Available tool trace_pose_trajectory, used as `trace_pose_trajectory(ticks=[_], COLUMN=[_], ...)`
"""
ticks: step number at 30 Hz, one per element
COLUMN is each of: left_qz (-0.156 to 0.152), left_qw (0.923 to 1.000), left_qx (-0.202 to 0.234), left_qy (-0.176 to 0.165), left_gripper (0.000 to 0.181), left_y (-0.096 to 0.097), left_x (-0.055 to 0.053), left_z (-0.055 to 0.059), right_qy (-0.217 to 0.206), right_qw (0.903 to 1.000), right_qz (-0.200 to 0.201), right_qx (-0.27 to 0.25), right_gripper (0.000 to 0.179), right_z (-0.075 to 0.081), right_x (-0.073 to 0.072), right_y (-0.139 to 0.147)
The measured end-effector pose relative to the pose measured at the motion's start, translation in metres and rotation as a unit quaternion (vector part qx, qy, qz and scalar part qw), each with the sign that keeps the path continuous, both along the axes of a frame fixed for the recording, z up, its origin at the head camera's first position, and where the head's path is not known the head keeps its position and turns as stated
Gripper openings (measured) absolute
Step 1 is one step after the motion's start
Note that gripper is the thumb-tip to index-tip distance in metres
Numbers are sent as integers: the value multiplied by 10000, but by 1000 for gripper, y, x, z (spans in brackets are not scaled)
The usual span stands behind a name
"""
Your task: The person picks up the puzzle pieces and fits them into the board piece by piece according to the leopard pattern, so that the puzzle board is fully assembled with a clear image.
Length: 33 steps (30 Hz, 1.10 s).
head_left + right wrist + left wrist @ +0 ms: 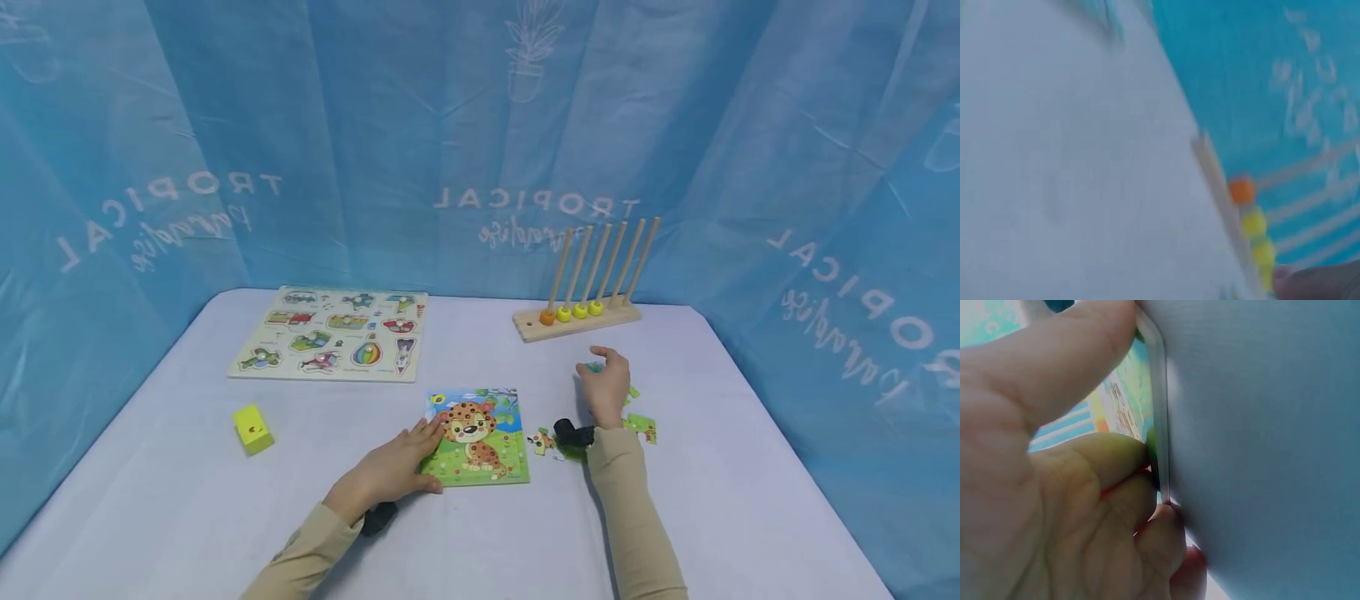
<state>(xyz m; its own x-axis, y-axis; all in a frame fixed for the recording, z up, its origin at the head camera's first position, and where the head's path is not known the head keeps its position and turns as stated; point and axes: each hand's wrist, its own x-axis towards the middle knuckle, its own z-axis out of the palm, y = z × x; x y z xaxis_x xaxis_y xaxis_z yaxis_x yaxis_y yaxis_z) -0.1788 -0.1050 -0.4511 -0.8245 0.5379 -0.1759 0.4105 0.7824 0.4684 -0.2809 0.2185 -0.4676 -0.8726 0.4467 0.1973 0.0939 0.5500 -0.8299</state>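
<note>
My left hand [397,462] rests at the left side of a square puzzle board [517,450] with a leopard picture. Its fingers lie over the upper left edge, while the thumb is by the lower left corner. In the left wrist view, the thumb [1060,356] and fingers meet the board's pale edge [1159,406]. My right hand [609,387] is bent over loose puzzle pieces right of the board. A teal piece [595,367] shows between its thumb and forefinger, with a gap around it. One blurred fingertip [1285,278] enters the right wrist view.
More loose pieces [641,427] lie beside the right hand, and another piece [542,442] is next to the board. Behind stands a wooden peg rack [577,323] with orange and yellow beads. A vehicle puzzle [330,337] and a yellow block [252,429] are at left.
</note>
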Motion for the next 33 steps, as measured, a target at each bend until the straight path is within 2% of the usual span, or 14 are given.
trace_pose_trajectory(ticks=[3,5,7,10,13,16,19,21,24,27,30,33], left_qz=[-4,-16,-21,-25,-19,-37,-61,-69,-73,-68,-78,-107], left_qw=[10000,10000,10000,10000,10000,9999,9999,9999,9999,9999,9999,9998], left_qx=[-23,-22,-9,-3,43,72,79,102,115,121,127,136], left_qy=[-5,-2,23,72,73,90,103,89,51,50,60,61], left_gripper=[83,83,83,83,83,83,83,84,84,85,84,84], left_y=[-1,-1,-1,-1,-1,-2,-2,-2,-2,-2,-2,-2], left_x=[0,0,-1,-2,-3,-4,-4,-4,-3,-3,-3,-3], left_z=[1,0,1,0,1,2,2,2,1,1,0,0], right_qy=[-447,-641,-662,-663,-680,-892,-1256,-1596,-1953,-2019,-1926,-1811], right_qw=[9986,9969,9964,9968,9970,9938,9817,9668,9459,9312,9267,9328], right_qz=[-114,11,162,296,365,572,1115,1615,2382,2932,3153,3096], right_qx=[249,457,508,323,53,-326,-903,-1170,-1024,-782,-692,-357], right_gripper=[48,52,54,49,37,30,31,31,29,26,22,20], right_z=[-6,-8,-8,-4,0,4,5,5,4,6,7,5], right_x=[-1,-1,-1,2,5,5,3,1,0,2,5,9], right_y=[14,19,23,27,30,31,26,19,4,-14,-32,-48])
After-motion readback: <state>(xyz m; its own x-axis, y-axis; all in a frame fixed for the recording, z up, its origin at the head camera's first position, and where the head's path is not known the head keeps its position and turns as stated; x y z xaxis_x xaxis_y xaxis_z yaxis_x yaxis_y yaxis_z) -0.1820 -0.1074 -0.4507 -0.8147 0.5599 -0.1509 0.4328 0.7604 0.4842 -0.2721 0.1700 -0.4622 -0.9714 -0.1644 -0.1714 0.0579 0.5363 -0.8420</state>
